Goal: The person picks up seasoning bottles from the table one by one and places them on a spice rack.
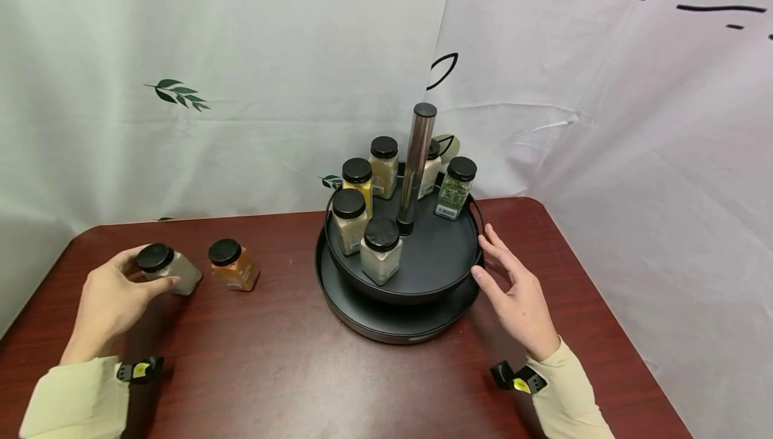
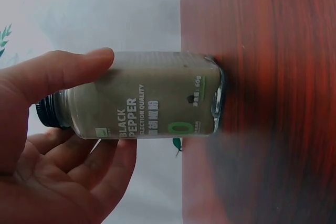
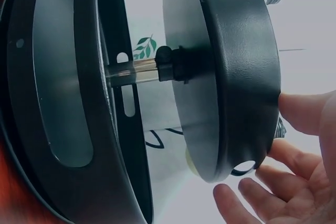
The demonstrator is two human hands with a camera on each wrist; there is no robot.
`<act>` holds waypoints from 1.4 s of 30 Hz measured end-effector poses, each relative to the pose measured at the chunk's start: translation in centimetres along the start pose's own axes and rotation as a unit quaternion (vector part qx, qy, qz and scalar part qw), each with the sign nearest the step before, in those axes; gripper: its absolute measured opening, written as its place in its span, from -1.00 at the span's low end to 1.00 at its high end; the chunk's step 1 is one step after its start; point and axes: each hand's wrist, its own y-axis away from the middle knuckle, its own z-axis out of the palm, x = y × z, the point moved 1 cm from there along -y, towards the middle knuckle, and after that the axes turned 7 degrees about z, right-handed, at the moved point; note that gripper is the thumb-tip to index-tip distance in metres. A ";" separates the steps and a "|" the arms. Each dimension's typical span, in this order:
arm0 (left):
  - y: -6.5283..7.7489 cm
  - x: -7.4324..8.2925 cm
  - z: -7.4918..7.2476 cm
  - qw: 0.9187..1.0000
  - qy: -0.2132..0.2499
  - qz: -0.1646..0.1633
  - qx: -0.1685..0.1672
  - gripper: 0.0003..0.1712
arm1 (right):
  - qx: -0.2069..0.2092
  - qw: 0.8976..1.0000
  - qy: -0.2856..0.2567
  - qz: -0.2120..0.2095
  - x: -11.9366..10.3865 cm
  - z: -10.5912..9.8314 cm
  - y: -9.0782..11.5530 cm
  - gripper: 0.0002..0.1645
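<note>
In the left wrist view a black pepper jar shows its printed label. My left hand holds it between thumb and fingers below the black lid; whether its base touches the table I cannot tell. Just right of it stands a jar of orange spice. A black two-tier turntable carries several spice jars on its upper tray, among them a green herb jar and a white-grey jar. My right hand touches the upper tray's rim at the right with thumb and fingers, the fingers loosely extended.
A metal post rises from the middle of the turntable. The lower tray sits on the reddish-brown table. Behind the table hangs a white cloth with leaf prints, close to the turntable's back.
</note>
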 end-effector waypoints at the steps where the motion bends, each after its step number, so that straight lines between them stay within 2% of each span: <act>1: 0.1 0.1 0.0 1.000 0.000 -0.004 0.002 -0.13 | 0.002 1.000 -0.002 0.001 0.0 0.0 0.0 -0.42; 7: 0.7 1.5 -0.4 1.000 -0.001 -0.011 0.029 -0.15 | 0.005 0.999 -0.030 0.017 0.0 0.0 -0.1 -0.43; 13: 1.5 3.5 -1.0 0.997 0.020 -0.014 0.067 -0.18 | -0.012 0.996 -0.076 0.034 0.2 0.0 -0.2 -0.25; 19: 2.4 6.0 -1.5 0.994 0.045 -0.022 0.098 -0.22 | -0.021 0.996 -0.076 0.044 0.3 -0.1 -0.1 -0.16; 26: 3.5 8.6 -2.3 0.993 0.043 -0.024 0.112 -0.23 | -0.032 0.995 -0.072 0.064 0.4 -0.2 0.0 -0.12; 34: 4.3 10.5 -2.7 0.988 0.066 -0.015 0.137 -0.33 | -0.032 0.995 -0.068 0.067 0.3 0.0 0.0 -0.10; 42: 5.2 12.6 -2.8 0.988 0.056 -0.009 0.141 -0.31 | -0.036 0.994 -0.066 0.081 0.2 0.1 0.1 -0.04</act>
